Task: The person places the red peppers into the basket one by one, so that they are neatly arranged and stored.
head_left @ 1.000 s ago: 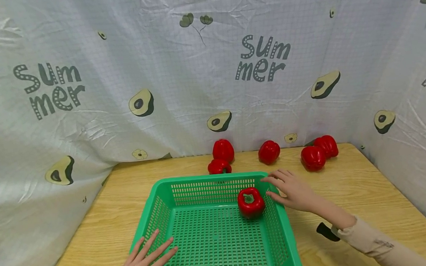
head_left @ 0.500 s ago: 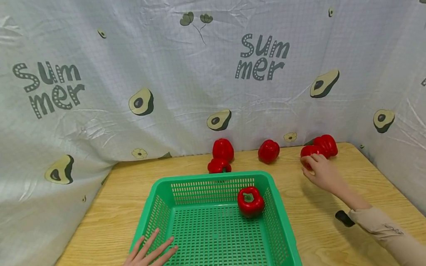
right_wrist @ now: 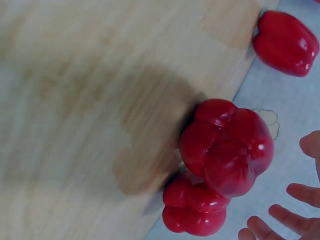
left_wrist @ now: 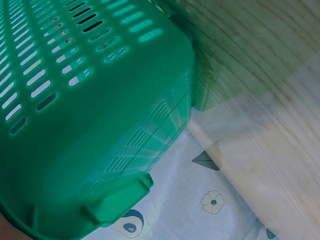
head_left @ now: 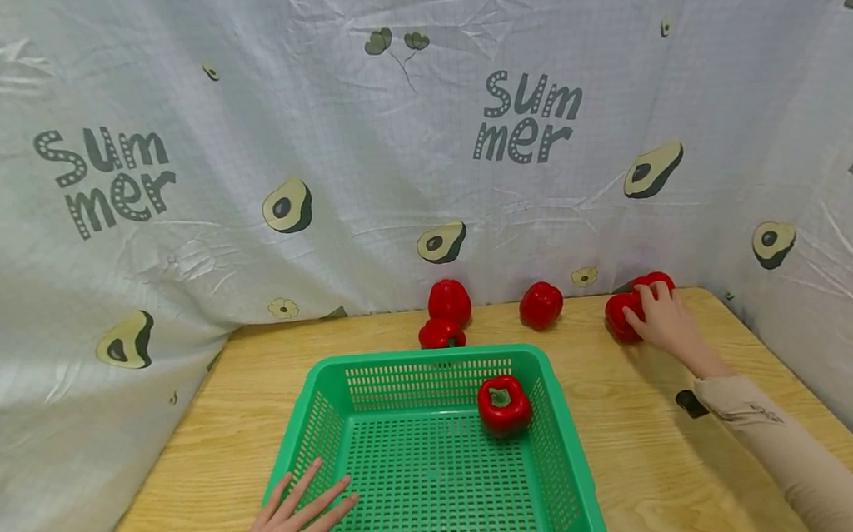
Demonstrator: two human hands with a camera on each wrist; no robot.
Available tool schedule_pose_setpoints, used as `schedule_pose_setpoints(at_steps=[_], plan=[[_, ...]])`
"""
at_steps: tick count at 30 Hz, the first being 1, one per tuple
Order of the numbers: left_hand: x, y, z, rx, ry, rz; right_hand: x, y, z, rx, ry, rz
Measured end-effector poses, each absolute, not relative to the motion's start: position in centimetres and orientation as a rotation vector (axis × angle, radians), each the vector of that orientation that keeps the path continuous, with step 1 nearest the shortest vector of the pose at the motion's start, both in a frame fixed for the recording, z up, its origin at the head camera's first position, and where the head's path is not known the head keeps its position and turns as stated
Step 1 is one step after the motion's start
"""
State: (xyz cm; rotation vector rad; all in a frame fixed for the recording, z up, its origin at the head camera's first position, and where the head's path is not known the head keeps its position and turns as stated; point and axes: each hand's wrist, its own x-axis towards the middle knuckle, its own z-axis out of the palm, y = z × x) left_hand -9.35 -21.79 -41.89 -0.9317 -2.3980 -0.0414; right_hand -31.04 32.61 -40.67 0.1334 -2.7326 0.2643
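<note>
Spreading straight fingers, the left hand (head_left: 277, 528) lies over the left side of a green rectangular slotted plastic basket (head_left: 426, 355) on the pale wooden desk (head_left: 208, 458). Behind, by the desk's far edge, sit two glossy red bell peppers (head_left: 448, 302). Rightward come an upright red pepper (head_left: 504, 414) inside the basket, a lone red pepper (head_left: 541, 305) by the far edge, then a bunched red pair (head_left: 621, 319) near the far right corner, the right hand (head_left: 664, 318) above it, fingers parted; contact cannot be told.
</note>
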Motion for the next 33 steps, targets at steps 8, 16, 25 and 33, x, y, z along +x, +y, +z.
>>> schedule_pose_setpoints(at_steps=[8,16,25,33], plan=[[-9.4,-21.6,-41.8,-0.941,-2.394,-0.033,-32.6,32.3,-40.2,0.119,-2.778,0.174],[-9.4,-21.5,-41.8,-0.943,-2.384,-0.028,-33.8,32.2,-40.8,0.123,-2.798,0.139],[-9.4,-21.6,-41.8,-0.948,-2.368,-0.002,-34.9,32.3,-41.5,0.158,-2.832,0.09],[-9.3,-21.6,-41.6,-0.944,-2.379,-0.007,-35.1,32.7,-41.9,0.156,-2.874,0.08]])
